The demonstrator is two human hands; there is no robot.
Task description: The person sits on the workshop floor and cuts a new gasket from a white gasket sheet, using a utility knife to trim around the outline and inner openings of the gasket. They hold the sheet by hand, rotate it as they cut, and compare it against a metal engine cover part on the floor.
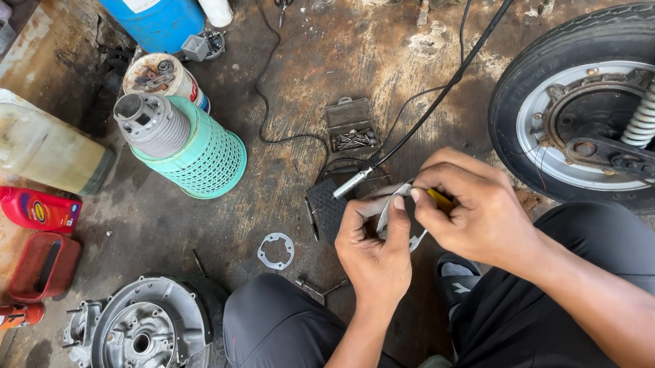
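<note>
You are squatting on the stained workshop floor (380,55), and both your hands meet in front of your knees. Your left hand (375,246) is closed around a thin grey gasket (392,211), thumb and fingers pinching its lower part so it stands up between the two hands. Your right hand (473,207) is curled over it from the other side and pinches a small yellow-handled tool (441,198) against the top edge of the gasket. I judge that you are cleaning or trimming this gasket; the tip of the tool is hidden by your fingers, so I cannot tell exactly where it touches. The work in hand calls for a steady left grip and short, light strokes, because the piece looks thin and easy to bend.

A black cable (444,85) with a metal end (352,183) passes just above your hands and could catch the tool. An open case of bits (353,127) lies beyond it. A second gasket ring (276,251) lies on the floor left of your knee, near the engine cover (141,339). The scooter wheel (594,108) stands close at your right. A teal basket (201,159), a red bottle (37,208) and a yellowish jug (36,148) stay well apart at the left
</note>
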